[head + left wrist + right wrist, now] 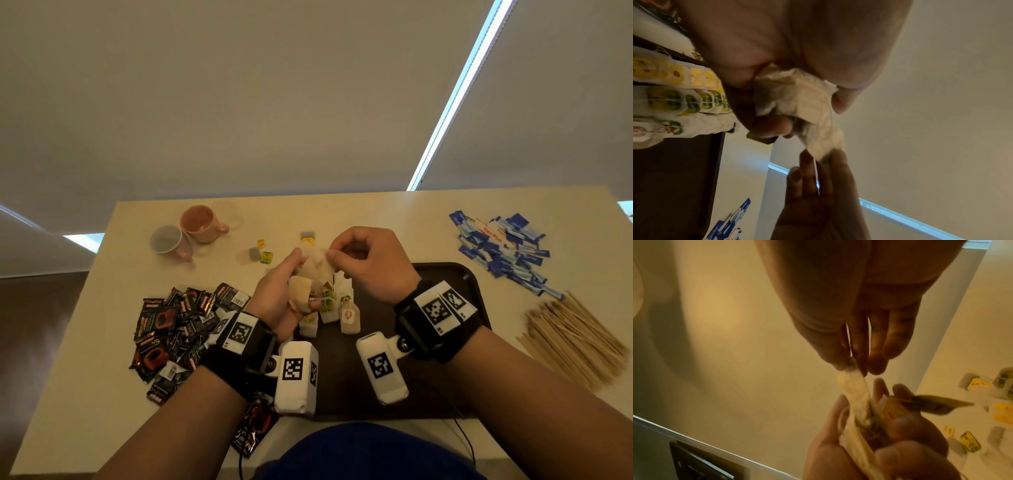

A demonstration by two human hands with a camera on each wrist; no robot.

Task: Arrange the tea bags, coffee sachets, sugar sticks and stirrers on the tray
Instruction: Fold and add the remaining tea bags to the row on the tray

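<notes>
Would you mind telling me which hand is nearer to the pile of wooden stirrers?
Right. The right hand is above the tray's far edge, on the side where the stirrers lie; the left hand, gripping a bunch of tea bags, is farther, beside the coffee sachets.

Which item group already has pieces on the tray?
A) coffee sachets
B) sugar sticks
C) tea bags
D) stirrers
C: rows of tea bags lie on the dark tray; the coffee sachets, sugar sticks and stirrers sit in piles on the table beside it.
</notes>
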